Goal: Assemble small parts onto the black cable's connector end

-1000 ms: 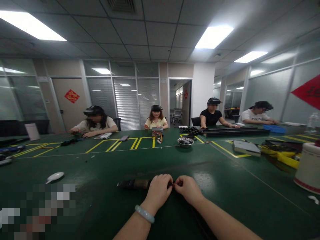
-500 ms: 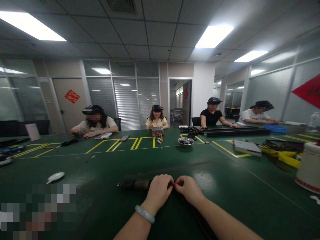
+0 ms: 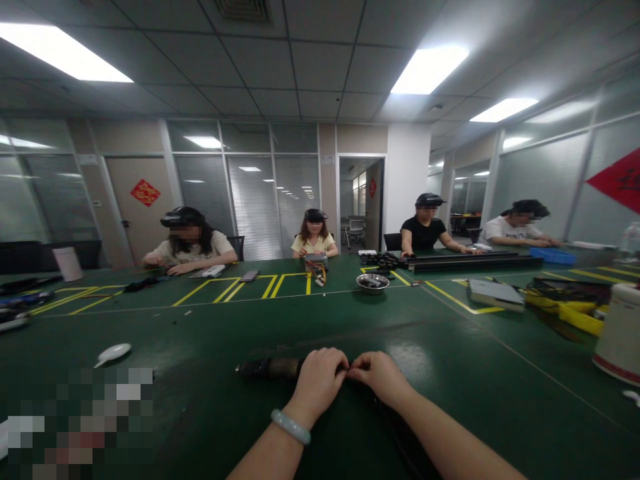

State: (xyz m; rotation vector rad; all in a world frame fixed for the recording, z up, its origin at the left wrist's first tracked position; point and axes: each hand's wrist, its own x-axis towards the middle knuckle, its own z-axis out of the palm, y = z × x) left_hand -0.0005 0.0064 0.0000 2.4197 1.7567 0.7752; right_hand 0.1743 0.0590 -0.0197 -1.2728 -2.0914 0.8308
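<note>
A dark, slim tool that looks like an electric screwdriver (image 3: 283, 369) lies on the green table, its small metal tip to the left. My left hand (image 3: 320, 383) is wrapped over the tool's right end, fingers curled and thumb pointing right. Fingertip to fingertip with it, my right hand (image 3: 383, 379) is closed in a pinch. Whatever lies between the fingertips is too small and covered to make out. A black cord (image 3: 400, 437) runs from under my right hand down to the front edge of the view.
A white spoon (image 3: 114, 353) lies to the left. Farther back are a metal bowl (image 3: 373, 284) of small parts, a grey box (image 3: 495, 295), yellow trays (image 3: 580, 319) and a whitish container (image 3: 620, 337) at right. Several people sit across the table, one beside a box with coloured wires (image 3: 320, 270).
Both hands keep nearly the same place and hold, with only a slight shift of the fingers at the pinch. The view has moved very slightly.
</note>
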